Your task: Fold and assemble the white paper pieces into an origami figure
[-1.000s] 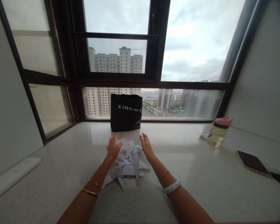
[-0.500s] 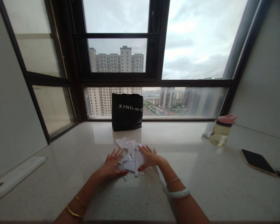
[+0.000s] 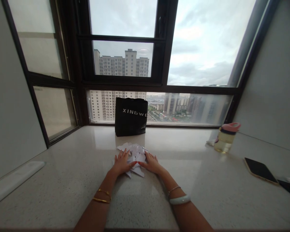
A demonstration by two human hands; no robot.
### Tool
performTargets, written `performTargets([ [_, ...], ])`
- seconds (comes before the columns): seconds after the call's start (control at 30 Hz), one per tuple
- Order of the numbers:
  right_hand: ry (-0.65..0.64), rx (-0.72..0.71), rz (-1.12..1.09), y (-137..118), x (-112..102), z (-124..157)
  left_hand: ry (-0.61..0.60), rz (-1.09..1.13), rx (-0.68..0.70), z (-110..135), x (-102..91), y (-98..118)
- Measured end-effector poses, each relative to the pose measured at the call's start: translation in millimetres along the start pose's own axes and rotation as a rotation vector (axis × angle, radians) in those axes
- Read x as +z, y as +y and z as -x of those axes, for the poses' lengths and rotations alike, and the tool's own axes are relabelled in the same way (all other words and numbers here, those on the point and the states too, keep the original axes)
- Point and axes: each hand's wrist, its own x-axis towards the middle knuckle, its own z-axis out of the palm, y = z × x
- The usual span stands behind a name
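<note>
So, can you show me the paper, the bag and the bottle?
Paper (image 3: pixel 136 150): head view, on the far part of the white heap.
Bag (image 3: pixel 130 124): head view, on its black front, below the lettering.
Bottle (image 3: pixel 223 141): head view, on its see-through body.

You face a wide far window (image 3: pixel 207 42) in dark frames (image 3: pixel 168 48); a second window (image 3: pixel 40 53) stands to your left. Pale left wall (image 3: pixel 9 106), greyer right wall (image 3: pixel 273 100). Outside: a tower block (image 3: pixel 130 64), overcast sky. Soft daylight shines off your white speckled bench (image 3: pixel 67 174) at its far side.
</note>
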Motion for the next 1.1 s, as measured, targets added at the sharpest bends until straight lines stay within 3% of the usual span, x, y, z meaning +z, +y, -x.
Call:
performTargets([
  [0.1,-0.006,-0.021,0.0,1,2,1,0.09,0.004,0.081,5,6.7,-4],
  [0.23,0.131,0.03,0.002,4,2,-5,0.208,0.013,0.068,9,-1.5,-4],
  [0.43,0.166,0.051,0.046,10,4,-9,0.091,-0.043,0.208,15,-4.0,-1],
  [0.7,0.156,0.067,0.089,9,10,-7,0.326,-0.051,-0.001,6,-8.5,-4],
  [0.83,0.163,0.062,0.113,9,9,-7,0.321,-0.004,-0.115,-8,-8.7,-9],
  [0.97,0.149,0.041,0.128,10,9,-7,0.27,0.006,-0.103,-14,-4.4,-16],
  [1.1,0.135,0.039,0.134,9,8,-8,0.326,-0.065,-0.101,-9,-8.6,-12],
])
